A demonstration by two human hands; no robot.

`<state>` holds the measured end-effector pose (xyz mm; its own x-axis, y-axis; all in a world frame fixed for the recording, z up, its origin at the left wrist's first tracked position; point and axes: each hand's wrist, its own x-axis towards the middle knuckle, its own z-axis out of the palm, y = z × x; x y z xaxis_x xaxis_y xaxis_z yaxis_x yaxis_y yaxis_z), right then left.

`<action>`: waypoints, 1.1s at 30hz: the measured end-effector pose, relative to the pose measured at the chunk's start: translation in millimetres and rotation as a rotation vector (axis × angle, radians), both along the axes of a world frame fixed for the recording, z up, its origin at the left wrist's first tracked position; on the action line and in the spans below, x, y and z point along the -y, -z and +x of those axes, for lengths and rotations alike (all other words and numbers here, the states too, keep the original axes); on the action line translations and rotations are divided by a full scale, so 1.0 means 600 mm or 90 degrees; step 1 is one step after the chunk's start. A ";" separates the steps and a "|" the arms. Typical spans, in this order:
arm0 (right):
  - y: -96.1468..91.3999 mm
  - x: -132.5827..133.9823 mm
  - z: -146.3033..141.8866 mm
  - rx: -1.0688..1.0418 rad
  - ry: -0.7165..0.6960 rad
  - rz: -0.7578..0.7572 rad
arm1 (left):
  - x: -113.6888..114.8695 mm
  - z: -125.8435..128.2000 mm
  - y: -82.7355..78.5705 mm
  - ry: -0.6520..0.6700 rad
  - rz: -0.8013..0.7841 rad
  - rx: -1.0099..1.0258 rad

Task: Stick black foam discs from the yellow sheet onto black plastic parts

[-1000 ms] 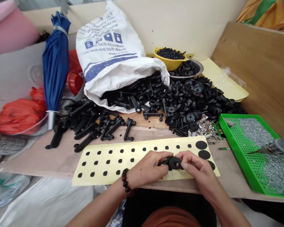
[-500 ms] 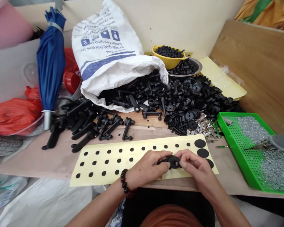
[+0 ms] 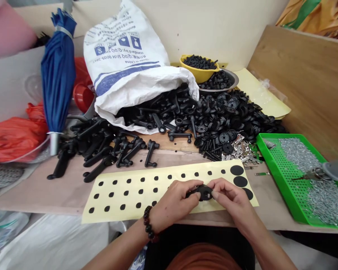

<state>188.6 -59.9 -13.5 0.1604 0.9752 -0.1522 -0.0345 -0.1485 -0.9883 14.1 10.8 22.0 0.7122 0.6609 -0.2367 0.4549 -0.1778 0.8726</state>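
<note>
My left hand (image 3: 174, 204) and my right hand (image 3: 232, 200) meet at the near edge of the table, both pinched round one small black plastic part (image 3: 203, 193) with a round head. They hover just over a pale yellow sheet (image 3: 146, 202) dotted with black round stickers, larger ones at its right end (image 3: 237, 170). A dark bead bracelet (image 3: 148, 225) circles my left wrist. My fingers hide most of the part.
A white woven sack (image 3: 135, 71) spills black handles (image 3: 107, 150) and black round pieces (image 3: 228, 116) across the table. A yellow bowl (image 3: 198, 69) and a metal bowl (image 3: 228, 80) stand behind. At right is a green tray (image 3: 281, 180) of small metal screws, with a power screwdriver (image 3: 326, 170). A blue umbrella (image 3: 58, 75) leans at left.
Both hands keep their hold on the black part and stay in place; only the fingers shift slightly. The view has drifted a little.
</note>
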 end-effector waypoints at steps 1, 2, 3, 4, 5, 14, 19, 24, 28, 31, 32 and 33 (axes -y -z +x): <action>-0.001 0.000 -0.002 -0.004 0.002 0.000 | 0.003 0.000 0.001 -0.015 0.012 0.003; -0.003 0.000 -0.004 -0.008 0.001 -0.002 | 0.007 0.000 0.001 -0.031 0.022 0.007; -0.005 0.000 -0.005 -0.011 0.000 -0.003 | 0.011 0.000 0.001 -0.049 0.030 0.012; -0.006 -0.001 -0.005 -0.013 -0.004 -0.004 | 0.014 0.000 0.000 -0.065 0.036 0.018; -0.007 -0.001 -0.005 -0.011 -0.008 -0.006 | 0.018 -0.001 -0.001 -0.077 0.039 0.023; -0.024 0.003 -0.021 0.106 -0.095 0.088 | 0.019 -0.010 0.002 -0.073 -0.082 0.065; -0.039 0.006 -0.026 0.100 -0.092 0.093 | 0.020 -0.008 0.000 -0.103 -0.124 0.097; -0.029 0.012 -0.020 -0.027 -0.063 0.028 | 0.025 -0.003 -0.005 -0.168 -0.203 0.162; -0.021 0.014 -0.021 -0.145 -0.027 -0.010 | 0.027 0.001 -0.009 -0.223 -0.276 0.195; -0.021 0.012 -0.029 -0.146 -0.018 0.000 | 0.029 0.003 -0.006 -0.243 -0.296 0.202; -0.022 0.011 -0.033 -0.118 -0.028 0.014 | 0.031 0.003 -0.003 -0.241 -0.290 0.202; -0.023 0.010 -0.037 -0.085 -0.046 0.028 | 0.033 0.003 -0.001 -0.237 -0.278 0.204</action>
<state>166.4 -65.9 0.4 0.0708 0.9898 -0.1237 -0.1565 -0.1114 -0.9814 15.6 -8.9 22.4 0.5340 0.7678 -0.3540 0.1235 0.3434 0.9310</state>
